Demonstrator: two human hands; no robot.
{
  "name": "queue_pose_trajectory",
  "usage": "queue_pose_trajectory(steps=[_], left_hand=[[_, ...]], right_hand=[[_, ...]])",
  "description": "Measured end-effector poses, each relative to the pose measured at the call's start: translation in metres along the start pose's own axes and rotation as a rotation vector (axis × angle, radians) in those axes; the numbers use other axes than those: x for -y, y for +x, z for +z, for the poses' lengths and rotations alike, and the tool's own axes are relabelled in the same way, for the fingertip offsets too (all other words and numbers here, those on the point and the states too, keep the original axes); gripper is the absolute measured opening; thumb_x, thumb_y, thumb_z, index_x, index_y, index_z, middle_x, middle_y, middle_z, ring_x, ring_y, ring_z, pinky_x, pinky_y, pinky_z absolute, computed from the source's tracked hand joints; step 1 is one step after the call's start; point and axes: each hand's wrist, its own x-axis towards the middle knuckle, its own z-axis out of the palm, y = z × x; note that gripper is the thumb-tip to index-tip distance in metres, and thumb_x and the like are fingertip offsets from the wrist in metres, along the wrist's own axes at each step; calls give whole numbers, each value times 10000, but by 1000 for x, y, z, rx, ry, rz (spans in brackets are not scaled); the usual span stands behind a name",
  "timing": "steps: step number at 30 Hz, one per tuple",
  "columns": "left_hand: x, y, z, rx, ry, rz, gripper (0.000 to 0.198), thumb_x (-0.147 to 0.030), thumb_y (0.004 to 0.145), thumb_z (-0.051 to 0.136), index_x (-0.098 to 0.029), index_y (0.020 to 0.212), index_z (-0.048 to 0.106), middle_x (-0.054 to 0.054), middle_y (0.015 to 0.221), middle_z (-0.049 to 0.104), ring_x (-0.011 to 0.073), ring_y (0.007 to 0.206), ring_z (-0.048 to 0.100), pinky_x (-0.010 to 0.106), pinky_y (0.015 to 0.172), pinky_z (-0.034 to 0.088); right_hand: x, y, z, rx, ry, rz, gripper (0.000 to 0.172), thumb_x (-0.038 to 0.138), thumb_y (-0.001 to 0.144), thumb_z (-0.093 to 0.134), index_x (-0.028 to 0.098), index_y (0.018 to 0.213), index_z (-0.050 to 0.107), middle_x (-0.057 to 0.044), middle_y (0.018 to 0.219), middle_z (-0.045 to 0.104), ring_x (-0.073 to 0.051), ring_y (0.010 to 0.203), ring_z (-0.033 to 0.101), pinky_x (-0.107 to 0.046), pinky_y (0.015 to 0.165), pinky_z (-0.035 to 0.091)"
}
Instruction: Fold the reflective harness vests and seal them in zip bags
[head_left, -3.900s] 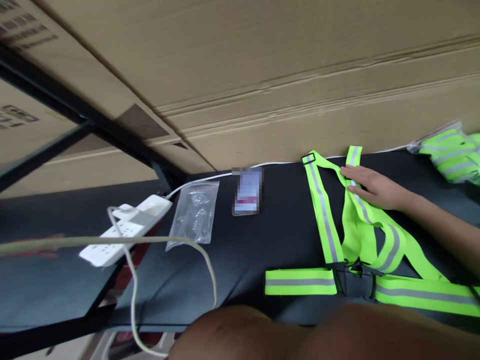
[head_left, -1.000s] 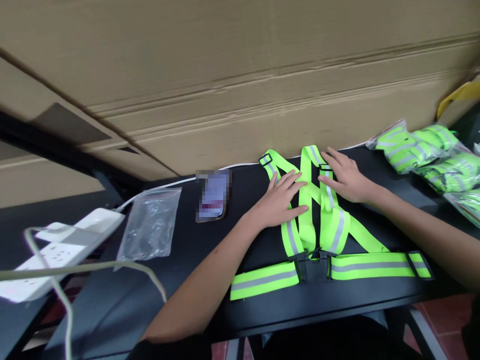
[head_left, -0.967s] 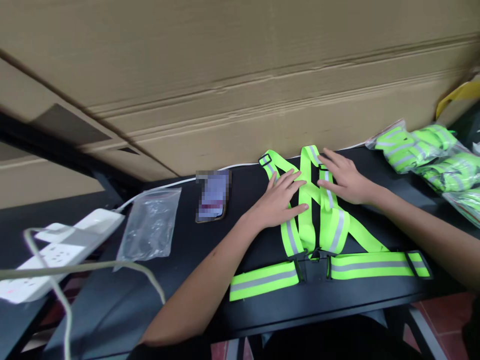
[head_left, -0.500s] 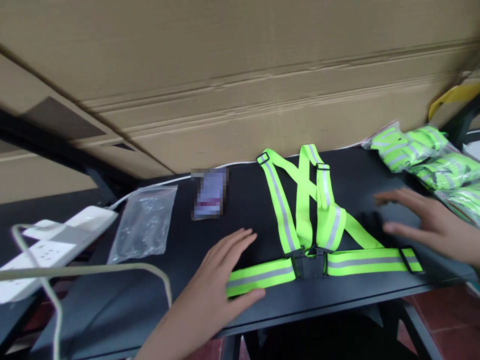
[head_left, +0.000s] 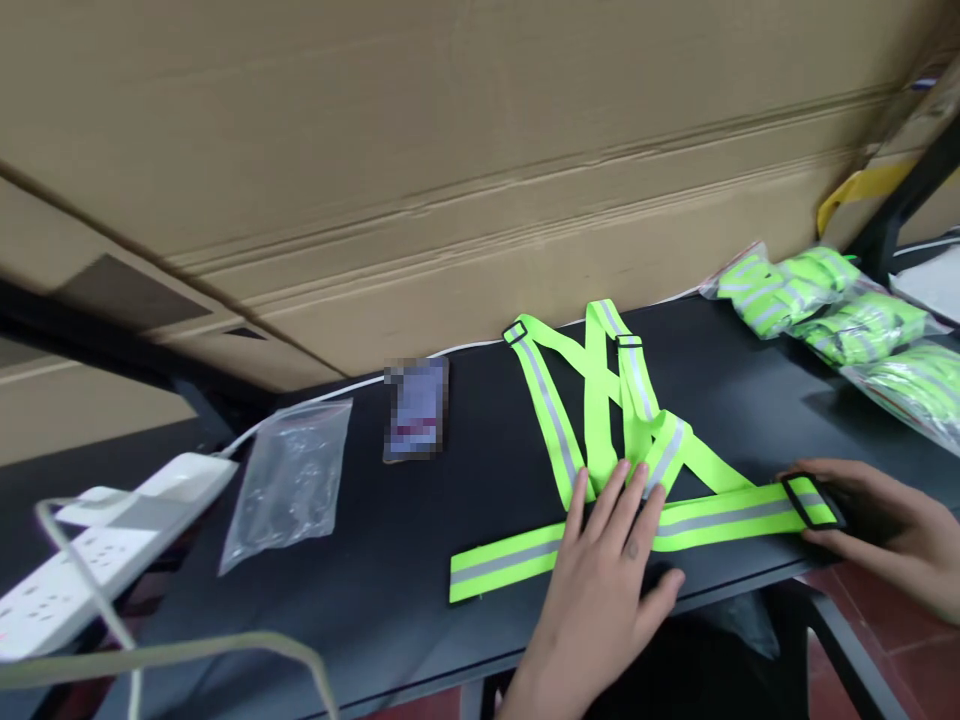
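Note:
A neon-green reflective vest (head_left: 551, 400) of straps with grey stripes lies spread on the black table, its shoulder straps crossing and its waist belt (head_left: 506, 565) running along the front. My left hand (head_left: 604, 570) rests flat over the middle of the belt, fingers extended, covering the joint where the straps meet. At the belt's right end, my right hand (head_left: 877, 525) closes around the folded end by the black slider buckle (head_left: 814, 502), thumb below and fingers above. The fingertips behind the buckle are partly hidden.
Several bagged green vests (head_left: 862, 325) lie at the right. A clear zip bag (head_left: 289, 480) and a blurred phone (head_left: 418, 410) lie left of the vest. A white power strip (head_left: 112, 550) with cables sits at the far left. Cardboard boxes (head_left: 480, 150) stand behind the black table (head_left: 360, 620).
My left hand has moved right, from the belt's left end onto the vest's middle. My right hand has come down to the belt's right end and taken hold there. The view has shifted slightly.

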Motion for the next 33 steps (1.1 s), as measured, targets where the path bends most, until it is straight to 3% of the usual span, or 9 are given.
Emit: queue_pose_trajectory(steps=[6,11,15,18,21,25,27,29,33], left_hand=[[0,5,6,72,1,-31,709,-578,1001,440,-229,1596,277,11,1646,310,283,1554,224,618,1285,145],[-2,7,7,72,-55,-52,746,-544,987,486,-204,1601,233,27,1649,324,267,1567,178,594,1298,115],[1,0,6,33,-172,-42,838,-378,938,576,-231,1617,106,65,1630,370,267,1570,164,598,1297,165],[8,-10,1,-42,-318,-92,914,-276,897,597,-279,1608,23,84,1671,266,272,1579,106,588,1242,332],[14,-20,-5,-100,-378,-168,922,-213,865,605,-256,1588,35,116,1685,200,292,1583,74,571,1209,389],[17,-23,-6,-75,-199,-130,664,-245,923,602,-223,1507,286,129,1662,261,327,1577,103,610,1247,278],[16,-21,-5,-60,-133,-109,555,-244,943,589,-208,1453,374,129,1658,264,337,1572,123,618,1250,252],[15,-20,-5,-73,-124,-103,568,-243,944,593,-179,1460,364,149,1644,281,331,1566,150,599,1250,262],[15,-23,-6,-203,-107,-164,551,-258,908,651,-152,1397,419,193,1549,383,355,1513,271,614,1226,286]], right_hand=[[41,6,36,-262,286,84,298,386,819,744,428,1086,619,-72,1156,725,-375,1107,695,-601,911,604],[89,22,87,-417,456,-93,328,380,833,739,413,1134,613,-93,1062,719,-370,996,714,-662,858,592],[114,39,115,-238,386,-413,505,262,807,781,429,1241,585,-44,1068,747,-326,1014,716,-614,839,620],[115,46,125,-74,179,-590,537,234,816,778,386,1292,580,-42,1116,757,-316,1111,692,-574,839,628],[105,46,124,8,-3,-601,453,247,856,745,351,1274,604,-39,1169,752,-315,1194,651,-565,872,609],[90,44,111,63,-182,-595,288,248,904,700,310,1180,649,-27,1187,749,-310,1251,597,-582,961,544],[86,44,104,85,-217,-613,233,218,917,692,270,1142,656,-33,1166,750,-296,1265,574,-569,1015,503],[86,44,100,109,-201,-623,207,173,924,684,223,1123,653,-50,1135,744,-272,1250,568,-527,1035,485],[90,44,98,66,-188,-615,169,140,928,674,170,1092,647,-106,1143,693,-248,1148,590,-461,972,483]])
